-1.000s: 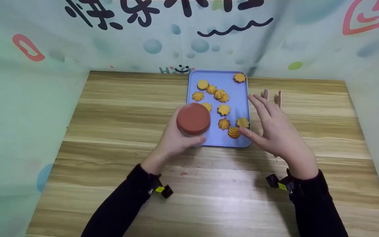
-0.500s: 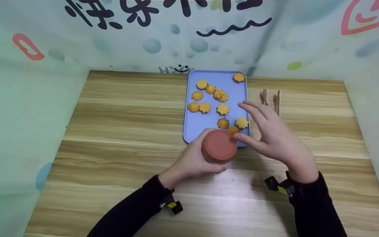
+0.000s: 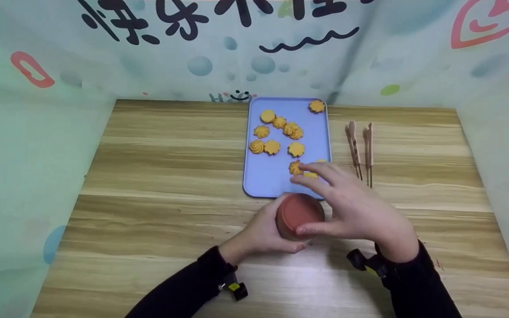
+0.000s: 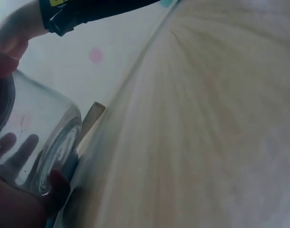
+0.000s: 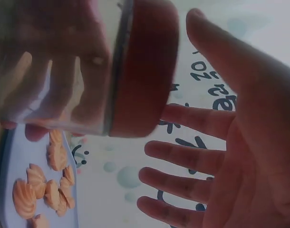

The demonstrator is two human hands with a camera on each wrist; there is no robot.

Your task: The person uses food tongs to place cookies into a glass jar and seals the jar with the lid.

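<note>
In the head view my left hand (image 3: 261, 234) grips a clear glass jar (image 4: 43, 102) around its side, just in front of the tray. A reddish-brown lid (image 3: 299, 212) sits on top of the jar. My right hand (image 3: 354, 205) hovers over the lid with fingers and thumb spread. The right wrist view shows its fingers nearly straight around the lid's edge, holding nothing. Behind the jar lies a blue-violet tray (image 3: 263, 179) with several piped butter cookies (image 3: 296, 149) on it. My right fingers hide some of the cookies at the tray's near right corner.
Right of the tray, two slim pinkish utensils (image 3: 354, 143) lie side by side on the wood-grain table (image 3: 148, 221). A printed cloth backdrop (image 3: 161, 70) rises at the table's far edge and along both sides.
My left hand has brought the jar right and nearer to me, from over the tray to its near edge. My right hand has shifted left and nearer, to over the lid.
</note>
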